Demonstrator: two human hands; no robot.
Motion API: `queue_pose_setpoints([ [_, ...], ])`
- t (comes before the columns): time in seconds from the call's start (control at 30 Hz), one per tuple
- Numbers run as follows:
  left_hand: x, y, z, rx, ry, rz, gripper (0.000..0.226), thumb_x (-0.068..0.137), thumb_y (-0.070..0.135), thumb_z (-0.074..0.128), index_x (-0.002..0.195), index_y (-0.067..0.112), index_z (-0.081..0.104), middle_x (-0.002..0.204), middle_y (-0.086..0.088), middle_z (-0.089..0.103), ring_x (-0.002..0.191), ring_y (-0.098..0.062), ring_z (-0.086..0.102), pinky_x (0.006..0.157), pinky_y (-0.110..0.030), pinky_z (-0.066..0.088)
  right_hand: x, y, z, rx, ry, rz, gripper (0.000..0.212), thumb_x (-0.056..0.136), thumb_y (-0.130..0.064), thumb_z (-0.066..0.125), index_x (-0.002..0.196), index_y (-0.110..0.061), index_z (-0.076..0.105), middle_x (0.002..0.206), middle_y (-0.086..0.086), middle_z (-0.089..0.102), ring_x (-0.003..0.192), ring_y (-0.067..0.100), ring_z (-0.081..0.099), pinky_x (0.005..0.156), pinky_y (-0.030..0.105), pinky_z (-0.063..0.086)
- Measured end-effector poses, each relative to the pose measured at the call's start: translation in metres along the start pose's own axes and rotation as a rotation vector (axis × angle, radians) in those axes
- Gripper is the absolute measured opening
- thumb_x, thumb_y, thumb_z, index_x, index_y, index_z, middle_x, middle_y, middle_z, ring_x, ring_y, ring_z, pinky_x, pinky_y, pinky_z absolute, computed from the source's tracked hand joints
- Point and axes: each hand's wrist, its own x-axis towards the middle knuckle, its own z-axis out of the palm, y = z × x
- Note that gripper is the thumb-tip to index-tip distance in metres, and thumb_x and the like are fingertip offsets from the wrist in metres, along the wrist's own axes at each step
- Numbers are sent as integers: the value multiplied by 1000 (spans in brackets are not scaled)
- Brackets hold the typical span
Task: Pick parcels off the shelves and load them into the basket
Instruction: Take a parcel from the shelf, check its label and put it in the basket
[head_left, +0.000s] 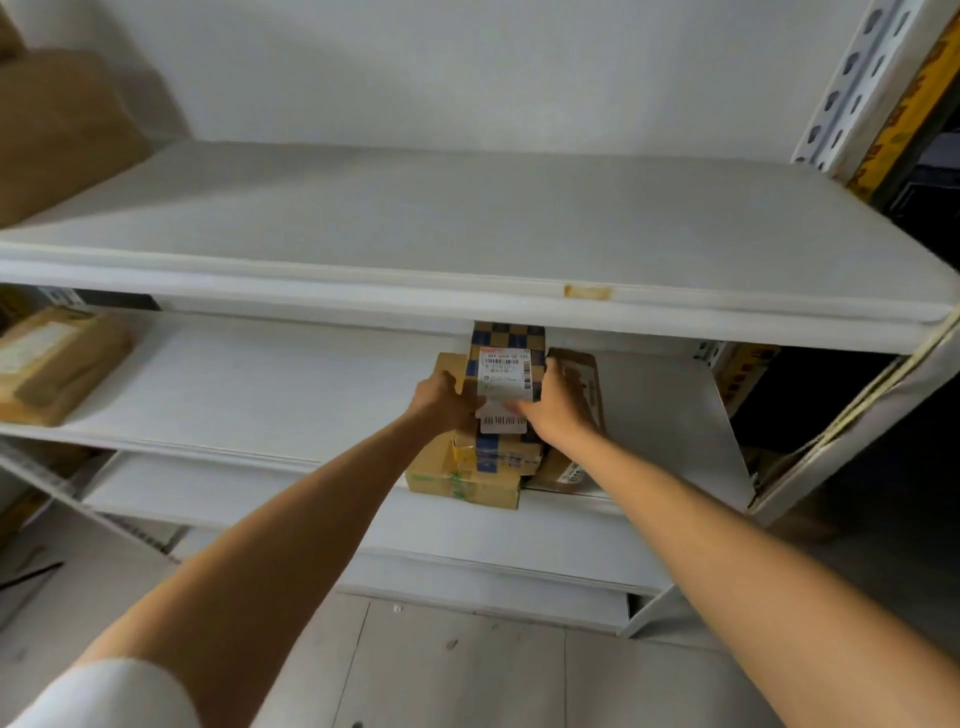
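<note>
A checkered blue and tan parcel (506, 364) with a white label tops a stack of cardboard parcels (467, 480) on the middle white shelf (270, 384). My left hand (441, 402) grips the parcel's left side, fingers curled round its edge. On its right side, my right hand (553, 402) holds it the same way. A brown box (582, 384) stands just right of the stack, partly behind my right hand. No basket is in view.
The upper shelf (467, 228) overhangs the stack closely. A taped brown parcel (52, 364) lies at the middle shelf's far left, and a large brown box (57, 130) sits on the upper shelf's left. A perforated upright post (852, 83) rises at right. Lower shelves and grey floor lie below.
</note>
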Motion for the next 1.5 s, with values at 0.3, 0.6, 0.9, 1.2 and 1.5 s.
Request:
queue_pose_setpoints([
  [0.3, 21, -22, 11, -344, -106, -138, 68, 87, 7, 66, 145, 21, 34, 115, -12, 65, 93, -26, 68, 72, -44, 59, 11, 22, 17, 277, 60, 148, 75, 76, 4, 75, 141, -2, 37, 139, 15, 48, 129, 28, 44, 101, 32, 40],
  [0.6, 24, -17, 14, -394, -123, -181, 65, 88, 3, 63, 144, 25, 36, 112, -10, 63, 92, -23, 65, 61, -30, 57, 8, 22, 19, 279, 107, 160, 55, 75, 1, 77, 123, -1, 51, 124, 14, 59, 118, 28, 55, 98, 42, 48],
  [0.9, 20, -42, -13, -511, -228, -129, 73, 80, -11, 65, 141, 18, 38, 116, -15, 62, 98, -34, 66, 83, -50, 56, -13, 4, 33, 215, 60, 123, 72, 81, -5, 74, 143, -12, 39, 139, 9, 50, 129, 28, 46, 101, 36, 42],
  [1.2, 35, -83, -54, -507, -327, 76, 73, 81, -12, 64, 143, 17, 39, 118, -15, 63, 100, -34, 64, 77, -49, 58, -47, -44, 83, 258, 300, 217, 79, 78, -1, 75, 145, -16, 36, 136, 6, 52, 121, 19, 50, 94, 28, 47],
  [1.5, 1, -96, -79, -328, -508, 267, 80, 73, -11, 73, 142, 15, 39, 114, -13, 65, 104, -32, 63, 83, -48, 56, -133, -85, 112, 292, 543, 288, 68, 78, 1, 75, 137, -15, 46, 129, 5, 60, 118, 21, 57, 80, 19, 46],
])
